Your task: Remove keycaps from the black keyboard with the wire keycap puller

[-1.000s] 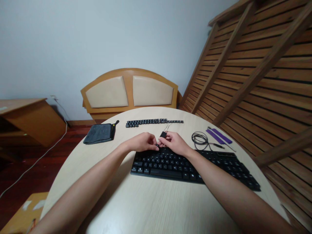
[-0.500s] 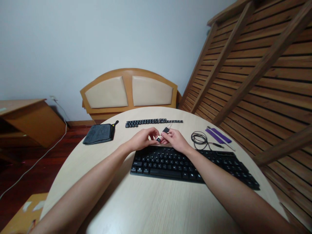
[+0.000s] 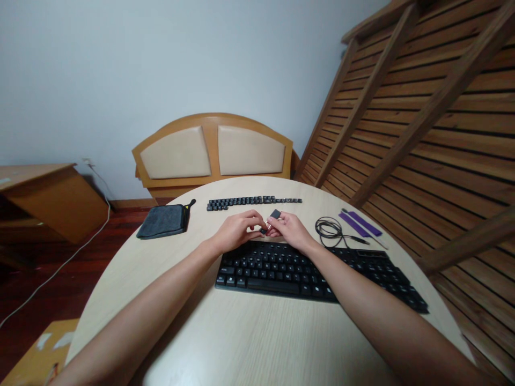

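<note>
Over the back edge of a black keyboard [image 3: 277, 287], my two hands are close together. My right hand [image 3: 294, 232] is closed on a keycap puller [image 3: 276, 214] with a flat dark handle and thin wire prongs. Those prongs point down toward a small black keycap [image 3: 263, 231], pinched between the fingertips of my left hand [image 3: 237, 230]. Whether the wires touch the keycap cannot be made out. Beyond the hands lie loose black keycaps [image 3: 245, 201] in rows. My right forearm covers part of the keyboard.
On the round table [image 3: 257, 343], a dark grey folded cloth [image 3: 163, 221] lies at the left. A coiled black cable [image 3: 330, 228] and purple strips [image 3: 364, 223] lie at the right. A slatted wooden panel [image 3: 422, 118] leans beyond the table's right edge.
The puller has been turned in my right hand: its wires pointed up and away, and now point down toward the keycap. My left hand has tilted the keycap and shifted slightly.
</note>
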A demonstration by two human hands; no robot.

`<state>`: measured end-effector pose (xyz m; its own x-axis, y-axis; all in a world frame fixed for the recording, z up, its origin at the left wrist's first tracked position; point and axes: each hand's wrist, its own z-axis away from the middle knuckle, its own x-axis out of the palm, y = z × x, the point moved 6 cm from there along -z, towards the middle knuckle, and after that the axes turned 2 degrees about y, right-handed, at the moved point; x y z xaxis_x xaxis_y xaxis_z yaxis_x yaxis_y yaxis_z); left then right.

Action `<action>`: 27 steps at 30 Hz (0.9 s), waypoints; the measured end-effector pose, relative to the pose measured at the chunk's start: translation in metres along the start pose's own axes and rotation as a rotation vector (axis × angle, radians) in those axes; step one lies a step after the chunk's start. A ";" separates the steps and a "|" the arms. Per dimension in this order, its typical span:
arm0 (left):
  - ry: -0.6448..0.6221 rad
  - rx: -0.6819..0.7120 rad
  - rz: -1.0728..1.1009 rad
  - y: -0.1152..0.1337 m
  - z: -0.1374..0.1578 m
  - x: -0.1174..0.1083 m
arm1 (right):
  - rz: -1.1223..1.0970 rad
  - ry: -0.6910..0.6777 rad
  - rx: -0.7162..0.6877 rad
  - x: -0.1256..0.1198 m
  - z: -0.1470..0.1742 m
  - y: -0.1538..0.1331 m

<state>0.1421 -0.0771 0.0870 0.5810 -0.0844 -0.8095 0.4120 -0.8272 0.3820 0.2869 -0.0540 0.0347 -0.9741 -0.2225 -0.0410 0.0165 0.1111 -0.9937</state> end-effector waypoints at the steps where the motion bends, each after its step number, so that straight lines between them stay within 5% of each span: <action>1: 0.002 0.019 0.005 0.001 0.000 0.000 | -0.004 0.003 0.002 0.000 0.000 0.000; 16: 0.115 0.090 0.005 0.005 -0.003 -0.006 | -0.014 0.089 0.074 -0.001 -0.001 0.008; 21: 0.379 -0.139 -0.198 -0.044 -0.006 -0.030 | 0.002 0.097 0.081 0.001 -0.001 0.011; 27: 0.372 -0.340 -0.437 -0.107 0.010 -0.026 | -0.009 0.098 0.125 0.004 0.001 0.012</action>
<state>0.0759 0.0087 0.0631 0.4887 0.4668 -0.7371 0.8277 -0.5152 0.2225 0.2837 -0.0547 0.0229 -0.9915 -0.1269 -0.0280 0.0299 -0.0128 -0.9995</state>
